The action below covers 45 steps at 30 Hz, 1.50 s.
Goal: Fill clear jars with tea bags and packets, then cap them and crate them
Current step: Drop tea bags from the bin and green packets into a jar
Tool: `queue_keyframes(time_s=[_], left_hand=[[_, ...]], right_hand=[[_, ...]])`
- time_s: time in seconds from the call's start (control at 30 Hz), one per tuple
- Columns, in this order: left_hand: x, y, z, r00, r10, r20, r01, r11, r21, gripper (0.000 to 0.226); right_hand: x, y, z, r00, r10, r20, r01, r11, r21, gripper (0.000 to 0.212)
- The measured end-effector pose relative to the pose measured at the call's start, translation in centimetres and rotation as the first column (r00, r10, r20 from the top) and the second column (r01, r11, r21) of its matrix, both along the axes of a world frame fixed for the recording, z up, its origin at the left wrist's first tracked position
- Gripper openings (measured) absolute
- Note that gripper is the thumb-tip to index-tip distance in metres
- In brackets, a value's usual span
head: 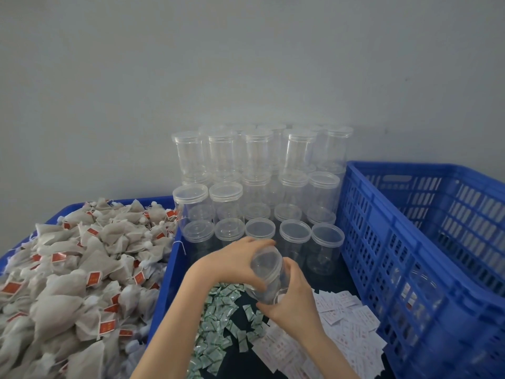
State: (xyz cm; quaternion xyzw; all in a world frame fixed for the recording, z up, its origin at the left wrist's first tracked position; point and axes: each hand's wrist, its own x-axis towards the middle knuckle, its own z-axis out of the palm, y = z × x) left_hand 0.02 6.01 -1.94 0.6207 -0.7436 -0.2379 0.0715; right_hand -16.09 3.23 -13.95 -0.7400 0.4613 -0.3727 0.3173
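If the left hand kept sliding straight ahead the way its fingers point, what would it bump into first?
The left hand grips the lid end of the held jar, fingers aimed right and slightly away. Beyond the jar, it would probably meet the front-row capped jars, then the slatted crate; depth is hard to judge.

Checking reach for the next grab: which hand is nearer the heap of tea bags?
Left. The left hand grips the lid end of the clear jar, on the side toward the tea bags; the right hand holds the jar's base, farther away.
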Motion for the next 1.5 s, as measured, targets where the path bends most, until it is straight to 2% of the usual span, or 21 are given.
queue_keyframes(time_s=[0.07,0.2,0.27,0.37,0.43,0.53,0.6,0.67,0.73,0.83,0.9,0.97,1.03,1.1,1.13,1.17,1.23,1.3,1.33,1.4,1.5], left_hand=[[0.0,-0.2,-0.1,0.989,0.150,0.013,-0.149,0.988,-0.038,0.084],[-1.6,-0.2,-1.2,0.876,0.454,0.165,-0.439,0.890,-0.120,0.095],[-1.8,-0.1,-1.6,0.883,0.424,0.203,-0.403,0.905,-0.138,0.098],[-1.1,0.0,-0.9,0.995,0.101,-0.019,-0.101,0.995,0.009,0.106],[-0.5,0.0,-0.3,0.999,-0.038,-0.021,0.039,0.998,0.052,0.106],[-0.6,-0.3,-0.4,0.992,0.127,0.021,-0.127,0.991,-0.031,0.080],[-1.5,-0.4,-0.9,0.932,0.345,0.111,-0.334,0.936,-0.111,0.081],[-2.0,-0.3,-1.6,0.858,0.471,0.204,-0.439,0.880,-0.182,0.090],[-1.7,-0.3,-1.9,0.903,0.397,0.163,-0.382,0.917,-0.113,0.095],[-0.7,0.1,-1.0,0.995,0.090,-0.044,-0.087,0.994,0.067,0.108],[-0.4,0.1,-0.6,1.000,0.028,-0.008,-0.028,0.998,0.058,0.104],[-0.5,-0.2,-0.8,0.984,0.180,-0.002,-0.180,0.984,-0.004,0.082],[-1.0,-0.3,-0.9,0.920,0.379,0.099,-0.367,0.923,-0.115,0.075],[-1.3,-0.4,-1.2,0.861,0.428,0.273,-0.350,0.891,-0.290,0.074],[-1.2,-0.4,-1.3,0.865,0.408,0.293,-0.317,0.896,-0.311,0.073],[-0.9,-0.4,-1.4,0.893,0.387,0.228,-0.318,0.903,-0.287,0.066],[-0.3,-0.4,-1.5,0.925,0.373,-0.075,-0.380,0.914,-0.141,0.048],[0.4,-1.2,-2.3,0.854,0.419,-0.310,-0.460,0.885,-0.073,0.069],[0.5,-1.6,-2.8,0.830,0.437,-0.345,-0.485,0.872,-0.061,0.077],[0.5,-2.5,-4.2,0.827,0.463,-0.319,-0.511,0.855,-0.087,0.085],[-0.1,-3.8,-6.5,0.851,0.516,-0.094,-0.525,0.835,-0.166,0.089]], right_hand=[[0.1,0.3,-0.1,1.000,0.004,-0.014,-0.005,1.000,-0.021,0.097],[0.4,0.3,-0.1,0.999,-0.021,-0.032,0.018,0.995,-0.101,0.099],[0.4,0.2,-0.1,0.999,-0.012,-0.042,0.008,0.996,-0.092,0.099],[0.2,0.1,-0.1,1.000,0.001,-0.030,-0.002,1.000,-0.030,0.098],[0.1,0.1,-0.2,1.000,0.000,-0.019,0.000,1.000,-0.012,0.098],[0.2,0.4,-0.3,1.000,0.017,-0.016,-0.017,1.000,-0.016,0.095],[0.4,0.6,-0.2,1.000,0.004,-0.027,-0.006,0.997,-0.071,0.094],[0.6,0.6,0.0,0.999,-0.016,-0.044,0.009,0.990,-0.138,0.095],[0.6,0.4,-0.1,0.998,-0.027,-0.064,0.016,0.987,-0.158,0.096],[0.3,0.1,-0.2,0.998,-0.016,-0.056,0.012,0.998,-0.067,0.100],[0.1,0.0,-0.4,0.999,-0.016,-0.042,0.014,0.999,-0.042,0.100],[0.2,0.1,-0.5,0.999,-0.025,-0.043,0.023,0.999,-0.049,0.098],[0.4,-0.1,-0.7,0.998,-0.057,-0.035,0.054,0.994,-0.097,0.097],[0.5,-0.4,-0.9,0.995,-0.093,-0.020,0.090,0.988,-0.126,0.099],[0.4,-0.6,-1.0,0.995,-0.100,-0.018,0.097,0.987,-0.128,0.100],[0.4,-0.7,-1.2,0.995,-0.096,-0.016,0.093,0.988,-0.123,0.100],[0.3,-0.7,-1.4,0.996,-0.083,0.020,0.084,0.993,-0.077,0.100],[0.0,-0.7,-1.5,0.988,-0.099,0.120,0.100,0.995,-0.006,0.099],[-0.2,-0.7,-1.6,0.979,-0.115,0.169,0.112,0.993,0.032,0.100],[-1.0,-1.0,-1.9,0.962,-0.146,0.229,0.128,0.988,0.088,0.103],[-2.6,-1.7,-2.2,0.938,-0.200,0.282,0.174,0.978,0.114,0.100]])
